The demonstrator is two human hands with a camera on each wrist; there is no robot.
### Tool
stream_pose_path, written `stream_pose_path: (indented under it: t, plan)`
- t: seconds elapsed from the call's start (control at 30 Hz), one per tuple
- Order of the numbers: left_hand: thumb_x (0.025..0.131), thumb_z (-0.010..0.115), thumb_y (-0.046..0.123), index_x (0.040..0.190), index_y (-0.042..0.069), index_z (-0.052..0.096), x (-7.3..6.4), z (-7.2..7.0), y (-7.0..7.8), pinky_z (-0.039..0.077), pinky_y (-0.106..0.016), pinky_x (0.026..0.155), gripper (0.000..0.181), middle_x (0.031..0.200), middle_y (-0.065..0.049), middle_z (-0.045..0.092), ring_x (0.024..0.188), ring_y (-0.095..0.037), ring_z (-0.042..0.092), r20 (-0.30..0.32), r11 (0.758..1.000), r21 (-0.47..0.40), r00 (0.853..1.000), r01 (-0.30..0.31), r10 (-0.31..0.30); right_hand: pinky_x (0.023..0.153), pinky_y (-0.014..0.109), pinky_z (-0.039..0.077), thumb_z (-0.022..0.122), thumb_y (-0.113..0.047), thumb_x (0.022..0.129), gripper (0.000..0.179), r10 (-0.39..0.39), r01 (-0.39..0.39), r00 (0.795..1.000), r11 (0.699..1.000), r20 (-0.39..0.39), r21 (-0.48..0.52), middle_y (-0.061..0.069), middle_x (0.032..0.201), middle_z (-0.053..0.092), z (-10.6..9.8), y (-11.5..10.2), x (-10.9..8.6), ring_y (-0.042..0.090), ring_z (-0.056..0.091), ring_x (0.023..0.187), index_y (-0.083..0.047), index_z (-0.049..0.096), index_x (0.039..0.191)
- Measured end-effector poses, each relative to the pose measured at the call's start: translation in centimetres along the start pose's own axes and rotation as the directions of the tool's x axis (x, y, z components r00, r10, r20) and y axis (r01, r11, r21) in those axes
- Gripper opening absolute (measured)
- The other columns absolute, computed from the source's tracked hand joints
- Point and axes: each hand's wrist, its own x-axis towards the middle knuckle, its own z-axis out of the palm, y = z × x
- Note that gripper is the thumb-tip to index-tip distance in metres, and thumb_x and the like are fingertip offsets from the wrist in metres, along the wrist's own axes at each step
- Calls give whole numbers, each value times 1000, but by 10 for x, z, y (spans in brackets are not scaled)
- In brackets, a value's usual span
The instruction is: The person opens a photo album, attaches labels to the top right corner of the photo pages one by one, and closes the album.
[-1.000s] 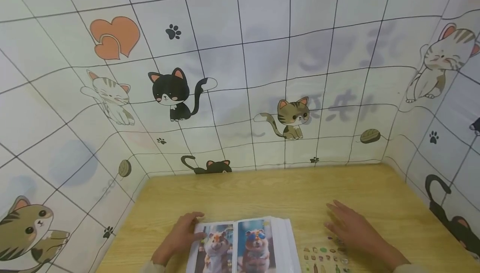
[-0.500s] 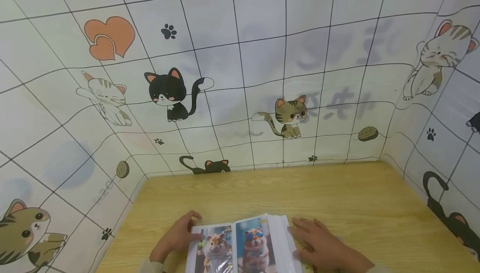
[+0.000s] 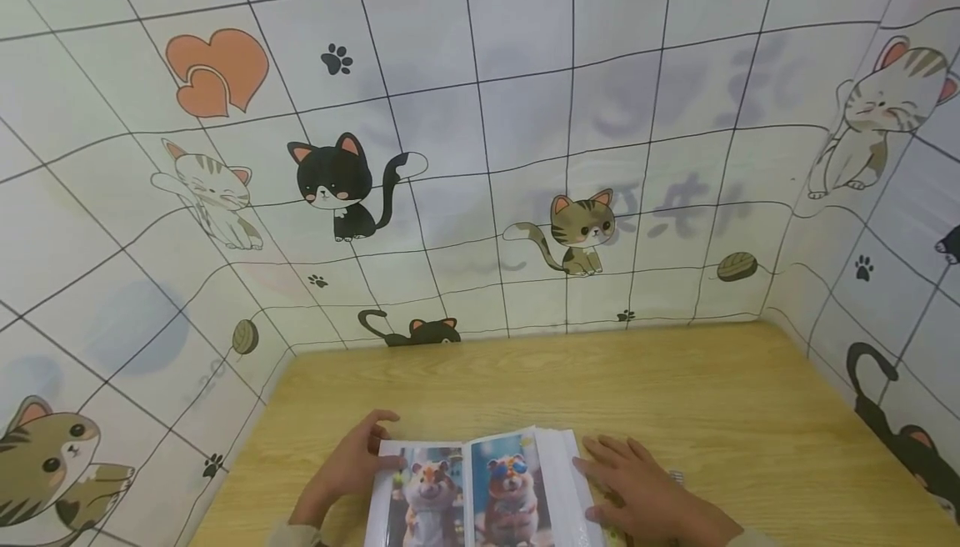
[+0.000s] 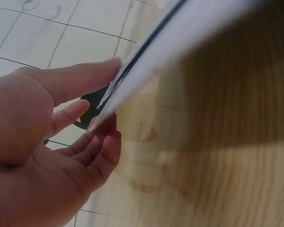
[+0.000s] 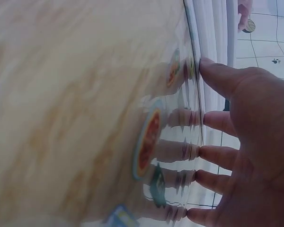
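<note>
An open photo album lies near the front of the table, a hamster picture on each page. My left hand pinches its left edge, thumb above and fingers beneath. From the left wrist view, that edge of the album is raised off the wood. My right hand rests at the album's right side with fingers extended. Under its fingertips, in the right wrist view, is a clear, glossy sticker sheet with small food pictures. In the head view the right hand covers most of that sheet.
The wooden table reaches back to a wall covering printed with cartoon cats and grid lines. The same covering encloses the left and right sides.
My right hand has moved left from over the sticker sheet to the album's right edge, covering most of the stickers. The left hand and the album's left edge have risen slightly.
</note>
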Motion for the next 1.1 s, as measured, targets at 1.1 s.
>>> stream_pose_path:
  t: [1.1]
  plan:
    - [88,65,22,125,19,53,10,12,65,48,-27,87,39,119,-5,61,112,-22,56,-74,941,-332,996,-71,49,98,69,20,49,-58,87,67,75,-77,995,997,62,20,18,146,36,-4,-5,2,44,29,133,-15,46,139]
